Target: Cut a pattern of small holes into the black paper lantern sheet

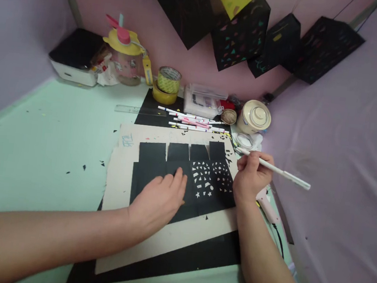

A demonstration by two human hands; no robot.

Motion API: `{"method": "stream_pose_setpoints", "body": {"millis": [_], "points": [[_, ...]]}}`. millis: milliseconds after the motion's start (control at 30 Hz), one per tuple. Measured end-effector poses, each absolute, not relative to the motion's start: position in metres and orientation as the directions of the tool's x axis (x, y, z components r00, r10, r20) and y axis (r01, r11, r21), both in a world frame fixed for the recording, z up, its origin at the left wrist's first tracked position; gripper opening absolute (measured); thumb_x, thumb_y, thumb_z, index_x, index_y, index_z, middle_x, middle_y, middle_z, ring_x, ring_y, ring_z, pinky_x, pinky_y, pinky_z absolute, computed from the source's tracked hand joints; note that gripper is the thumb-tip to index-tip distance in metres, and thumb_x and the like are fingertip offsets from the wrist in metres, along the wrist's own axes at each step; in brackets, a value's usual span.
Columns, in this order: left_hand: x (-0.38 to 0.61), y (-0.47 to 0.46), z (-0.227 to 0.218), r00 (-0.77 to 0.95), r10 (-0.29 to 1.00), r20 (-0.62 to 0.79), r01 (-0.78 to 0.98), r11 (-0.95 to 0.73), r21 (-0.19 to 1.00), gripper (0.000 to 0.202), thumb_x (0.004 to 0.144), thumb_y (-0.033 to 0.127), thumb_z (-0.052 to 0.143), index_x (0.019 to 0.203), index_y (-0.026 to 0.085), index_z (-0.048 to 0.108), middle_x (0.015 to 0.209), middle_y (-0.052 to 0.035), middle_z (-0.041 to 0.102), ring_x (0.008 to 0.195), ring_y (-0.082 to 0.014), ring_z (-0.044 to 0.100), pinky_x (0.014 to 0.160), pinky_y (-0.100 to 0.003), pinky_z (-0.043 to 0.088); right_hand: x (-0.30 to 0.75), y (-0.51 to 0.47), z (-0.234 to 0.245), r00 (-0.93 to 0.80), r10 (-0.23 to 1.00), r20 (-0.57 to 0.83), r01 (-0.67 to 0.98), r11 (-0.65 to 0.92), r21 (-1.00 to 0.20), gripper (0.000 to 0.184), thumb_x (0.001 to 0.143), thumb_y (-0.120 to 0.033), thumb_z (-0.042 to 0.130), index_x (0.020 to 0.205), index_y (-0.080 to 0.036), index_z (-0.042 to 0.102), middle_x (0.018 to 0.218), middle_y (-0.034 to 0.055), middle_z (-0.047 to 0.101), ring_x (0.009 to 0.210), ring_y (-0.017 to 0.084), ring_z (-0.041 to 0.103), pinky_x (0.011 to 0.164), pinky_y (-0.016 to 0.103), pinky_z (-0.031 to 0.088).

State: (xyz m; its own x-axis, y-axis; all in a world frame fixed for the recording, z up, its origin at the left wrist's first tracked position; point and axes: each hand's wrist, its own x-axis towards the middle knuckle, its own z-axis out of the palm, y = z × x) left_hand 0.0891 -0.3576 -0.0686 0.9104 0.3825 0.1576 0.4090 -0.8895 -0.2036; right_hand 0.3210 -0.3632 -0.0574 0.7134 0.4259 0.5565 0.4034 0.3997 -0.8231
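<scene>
My left hand (159, 199) rests on a black paper sheet (151, 173), palm down with its fingers stretched out. Between the fingers of my right hand (254, 174) is a slim white pen-shaped tool (282, 171), tilted, its thin tip pointing left above the paper's right edge. The black sheet has several flaps along its far edge. Its right part carries many small cut-out shapes (201, 177), among them triangles and stars, with white showing through. Beneath it lies a pale board (112, 237).
A larger black sheet (168, 259) lies under the board. Behind are white markers (193, 126), a clear ruler (131, 109), tape rolls (168, 80), a plastic box (201, 104), a lidded jar (254, 115) and a jug (126, 61). Black paper lanterns (241, 34) hang overhead. A pink-white corded tool (267, 207) lies right.
</scene>
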Motion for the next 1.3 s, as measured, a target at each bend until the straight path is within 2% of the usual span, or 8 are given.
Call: {"method": "stream_pose_setpoints", "body": {"millis": [167, 300, 400, 567, 733, 1000, 1167, 1300], "points": [[0.09, -0.353, -0.074, 0.886, 0.452, 0.104, 0.462, -0.88, -0.113, 0.049, 0.093, 0.034, 0.05, 0.131, 0.004, 0.057, 0.136, -0.0277, 0.051, 0.064, -0.0255, 0.064, 0.047, -0.035, 0.041, 0.315, -0.362, -0.036, 0.729, 0.548, 0.411, 0.219, 0.383, -0.898, 0.024, 0.083, -0.035, 0.062, 0.075, -0.023, 0.043, 0.051, -0.0104, 0.04, 0.042, 0.006, 0.037, 0.041, 0.019, 0.028], [0.089, -0.354, -0.074, 0.865, 0.493, 0.094, 0.498, -0.866, -0.036, 0.047, 0.092, 0.034, 0.05, 0.13, 0.008, 0.058, 0.14, -0.0266, 0.046, 0.061, -0.0231, 0.063, 0.044, -0.032, 0.04, 0.298, -0.353, -0.028, 0.516, 0.832, 0.206, -0.003, 0.242, -0.97, 0.018, 0.075, -0.025, 0.067, 0.082, -0.022, 0.05, 0.058, -0.0084, 0.047, 0.048, 0.006, 0.042, 0.044, 0.019, 0.031], [0.089, -0.354, -0.075, 0.854, 0.505, 0.124, 0.508, -0.861, 0.008, 0.045, 0.09, 0.035, 0.052, 0.127, 0.01, 0.061, 0.141, -0.0266, 0.045, 0.059, -0.0231, 0.062, 0.042, -0.032, 0.039, 0.286, -0.346, -0.04, 0.376, 0.921, 0.104, -0.014, 0.118, -0.993, 0.017, 0.076, -0.023, 0.065, 0.089, -0.022, 0.055, 0.063, -0.0071, 0.05, 0.051, 0.007, 0.045, 0.046, 0.02, 0.035], [0.09, -0.352, -0.076, 0.868, 0.479, 0.131, 0.492, -0.865, -0.098, 0.046, 0.09, 0.038, 0.051, 0.125, 0.012, 0.062, 0.142, -0.0251, 0.045, 0.055, -0.021, 0.06, 0.036, -0.028, 0.031, 0.289, -0.346, -0.053, 0.549, 0.755, 0.359, 0.198, 0.3, -0.933, 0.011, 0.082, -0.025, 0.063, 0.085, -0.022, 0.053, 0.06, -0.0077, 0.051, 0.05, 0.008, 0.048, 0.048, 0.021, 0.039], [0.089, -0.35, -0.077, 0.871, 0.472, 0.138, 0.484, -0.873, -0.066, 0.047, 0.087, 0.037, 0.056, 0.125, 0.009, 0.061, 0.142, -0.0264, 0.045, 0.055, -0.0218, 0.06, 0.034, -0.028, 0.029, 0.309, -0.354, -0.032, 0.632, 0.512, 0.581, 0.363, 0.467, -0.806, 0.014, 0.086, -0.025, 0.056, 0.078, -0.024, 0.045, 0.064, -0.0073, 0.049, 0.046, 0.007, 0.047, 0.044, 0.021, 0.035], [0.09, -0.352, -0.079, 0.861, 0.49, 0.136, 0.503, -0.859, -0.094, 0.047, 0.085, 0.04, 0.057, 0.124, 0.014, 0.062, 0.14, -0.0228, 0.049, 0.057, -0.0215, 0.06, 0.036, -0.028, 0.029, 0.286, -0.352, -0.062, 0.368, 0.924, 0.101, 0.295, -0.013, -0.956, 0.009, 0.077, -0.026, 0.065, 0.076, -0.021, 0.057, 0.061, -0.0043, 0.059, 0.054, 0.011, 0.054, 0.052, 0.024, 0.041], [0.09, -0.352, -0.08, 0.858, 0.489, 0.159, 0.507, -0.857, -0.097, 0.048, 0.083, 0.041, 0.058, 0.122, 0.013, 0.063, 0.138, -0.0213, 0.052, 0.053, -0.022, 0.058, 0.035, -0.03, 0.027, 0.279, -0.353, -0.078, 0.314, 0.929, 0.194, 0.508, 0.008, -0.861, 0.018, 0.079, -0.02, 0.058, 0.063, -0.021, 0.049, 0.059, -0.0051, 0.053, 0.057, 0.012, 0.05, 0.058, 0.025, 0.04], [0.091, -0.352, -0.081, 0.848, 0.503, 0.166, 0.521, -0.85, -0.082, 0.051, 0.081, 0.044, 0.06, 0.123, 0.015, 0.063, 0.138, -0.019, 0.053, 0.053, -0.0225, 0.059, 0.034, -0.031, 0.025, 0.28, -0.357, -0.083, 0.288, 0.923, 0.254, 0.504, 0.08, -0.86, 0.015, 0.081, -0.016, 0.056, 0.069, -0.022, 0.048, 0.065, -0.0038, 0.054, 0.06, 0.013, 0.05, 0.058, 0.026, 0.041]]}}
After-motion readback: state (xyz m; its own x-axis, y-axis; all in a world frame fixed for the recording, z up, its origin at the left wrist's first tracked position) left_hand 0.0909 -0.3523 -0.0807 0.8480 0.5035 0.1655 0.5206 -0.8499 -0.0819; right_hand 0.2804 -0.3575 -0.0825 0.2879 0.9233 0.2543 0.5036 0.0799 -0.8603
